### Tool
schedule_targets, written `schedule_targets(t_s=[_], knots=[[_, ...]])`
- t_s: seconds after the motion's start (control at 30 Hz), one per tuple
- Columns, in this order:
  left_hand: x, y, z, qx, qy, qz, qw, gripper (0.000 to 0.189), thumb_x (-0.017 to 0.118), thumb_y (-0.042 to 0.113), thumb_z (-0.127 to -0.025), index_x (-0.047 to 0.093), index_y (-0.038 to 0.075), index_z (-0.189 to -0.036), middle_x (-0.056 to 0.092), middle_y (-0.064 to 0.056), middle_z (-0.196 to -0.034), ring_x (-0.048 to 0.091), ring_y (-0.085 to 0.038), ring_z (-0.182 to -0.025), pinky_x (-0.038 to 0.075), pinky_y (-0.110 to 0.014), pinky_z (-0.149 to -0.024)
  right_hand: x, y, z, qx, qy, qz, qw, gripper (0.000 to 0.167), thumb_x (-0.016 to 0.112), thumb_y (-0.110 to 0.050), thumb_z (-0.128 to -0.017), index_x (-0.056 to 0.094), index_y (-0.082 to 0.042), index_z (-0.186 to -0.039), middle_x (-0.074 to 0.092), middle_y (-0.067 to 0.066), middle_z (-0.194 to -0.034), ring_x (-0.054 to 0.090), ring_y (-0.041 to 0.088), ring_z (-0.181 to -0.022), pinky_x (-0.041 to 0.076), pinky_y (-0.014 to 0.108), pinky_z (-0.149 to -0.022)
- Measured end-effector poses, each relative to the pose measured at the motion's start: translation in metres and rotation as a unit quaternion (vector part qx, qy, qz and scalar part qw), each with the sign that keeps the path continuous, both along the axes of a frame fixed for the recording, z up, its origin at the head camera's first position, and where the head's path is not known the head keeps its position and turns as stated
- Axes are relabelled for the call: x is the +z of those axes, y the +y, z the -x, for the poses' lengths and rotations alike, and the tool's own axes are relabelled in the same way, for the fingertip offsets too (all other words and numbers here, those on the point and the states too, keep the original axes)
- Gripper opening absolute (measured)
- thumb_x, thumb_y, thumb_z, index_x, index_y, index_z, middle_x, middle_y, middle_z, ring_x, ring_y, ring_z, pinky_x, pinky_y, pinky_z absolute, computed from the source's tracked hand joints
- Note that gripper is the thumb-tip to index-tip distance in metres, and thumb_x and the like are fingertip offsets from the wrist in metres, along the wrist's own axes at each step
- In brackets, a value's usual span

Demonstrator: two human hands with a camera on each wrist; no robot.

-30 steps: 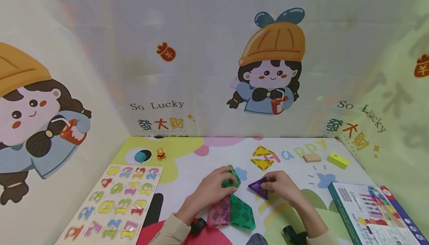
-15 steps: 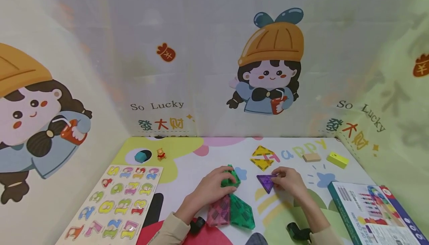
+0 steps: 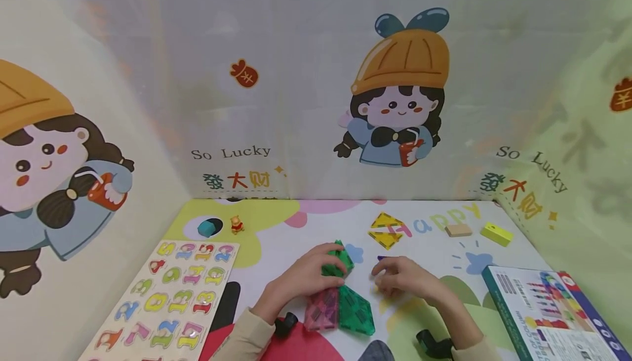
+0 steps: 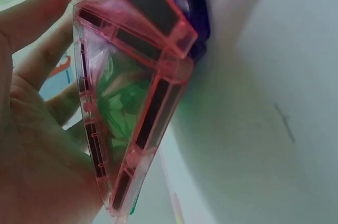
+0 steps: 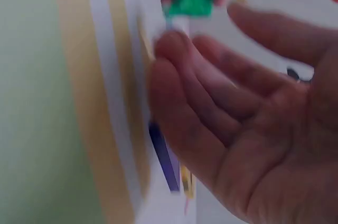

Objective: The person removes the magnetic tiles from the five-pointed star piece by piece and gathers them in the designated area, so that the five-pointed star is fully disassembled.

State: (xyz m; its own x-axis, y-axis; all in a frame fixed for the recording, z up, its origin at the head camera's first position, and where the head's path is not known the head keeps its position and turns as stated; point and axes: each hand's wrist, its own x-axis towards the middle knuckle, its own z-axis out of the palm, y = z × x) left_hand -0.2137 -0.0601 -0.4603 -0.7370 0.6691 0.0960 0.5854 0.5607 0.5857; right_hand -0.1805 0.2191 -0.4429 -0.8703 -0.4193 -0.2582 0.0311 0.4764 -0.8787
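Observation:
My left hand (image 3: 311,270) grips a small build of translucent magnetic tiles at the middle of the table. A green tile (image 3: 339,262) shows between its fingers, a pink tile (image 3: 322,310) slopes below its palm, and another green tile (image 3: 356,310) joins on the right. The left wrist view shows the pink tile's clear edges (image 4: 150,129) with dark magnets, plus a purple piece (image 4: 195,12) behind. To the right, my right hand (image 3: 407,277) holds nothing, its fingers loosely bent. A purple triangle tile (image 5: 165,158) lies beyond those fingers, mostly hidden by the hand in the head view.
Two yellow triangle tiles (image 3: 386,230) lie farther back. A number puzzle board (image 3: 170,295) is at left, with a teal block (image 3: 206,228) and a bear figurine (image 3: 237,224) behind. At right are a wooden block (image 3: 458,230), a yellow block (image 3: 496,234) and a box (image 3: 553,311).
My right hand first shifted the purple triangle tile back and right, then let go of it and moved left and nearer. The left hand keeps its grip on the build.

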Motion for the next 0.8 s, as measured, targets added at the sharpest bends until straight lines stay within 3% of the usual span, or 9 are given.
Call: schedule_targets(t_s=[0.07,0.17,0.4,0.8], knots=[[0.001,-0.001,0.001,-0.011,0.005,-0.001,0.9999,0.015,0.071,0.037,-0.091,0.076,0.03,-0.103,0.048,0.002,-0.151,0.037,-0.02,-0.145,0.036,-0.049,-0.116,-0.001,-0.008,-0.003,0.039,-0.035,0.026,0.9983,0.029,0.065,-0.019,-0.094,0.066,0.003,-0.114,0.073,0.016,-0.084,0.069,0.021,-0.072,0.058,0.036,-0.066],[0.001,0.0,0.001,-0.021,0.012,0.0,0.9997,0.013,0.071,0.034,-0.091,0.077,0.029,-0.101,0.049,0.002,-0.15,0.038,-0.019,-0.145,0.035,-0.046,-0.117,-0.006,-0.015,-0.007,0.06,-0.072,0.048,0.9945,0.028,0.066,-0.018,-0.093,0.067,0.0,-0.114,0.073,0.013,-0.077,0.069,0.019,-0.068,0.059,0.034,-0.064],[0.0,0.0,0.001,-0.034,0.01,0.001,0.9994,0.01,0.07,0.032,-0.092,0.078,0.03,-0.098,0.052,0.001,-0.149,0.038,-0.021,-0.145,0.035,-0.045,-0.117,-0.014,-0.019,-0.008,0.034,-0.107,0.075,0.9908,0.03,0.068,-0.015,-0.091,0.067,0.002,-0.115,0.071,0.006,-0.071,0.068,0.013,-0.063,0.059,0.029,-0.061],[0.001,-0.001,0.001,-0.025,0.013,0.003,0.9996,0.009,0.069,0.033,-0.093,0.078,0.031,-0.095,0.054,0.004,-0.146,0.038,-0.023,-0.145,0.035,-0.045,-0.117,-0.025,-0.017,-0.001,0.022,-0.119,0.116,0.9859,0.031,0.066,-0.01,-0.089,0.067,0.006,-0.115,0.068,-0.001,-0.074,0.066,0.008,-0.066,0.058,0.025,-0.064]])
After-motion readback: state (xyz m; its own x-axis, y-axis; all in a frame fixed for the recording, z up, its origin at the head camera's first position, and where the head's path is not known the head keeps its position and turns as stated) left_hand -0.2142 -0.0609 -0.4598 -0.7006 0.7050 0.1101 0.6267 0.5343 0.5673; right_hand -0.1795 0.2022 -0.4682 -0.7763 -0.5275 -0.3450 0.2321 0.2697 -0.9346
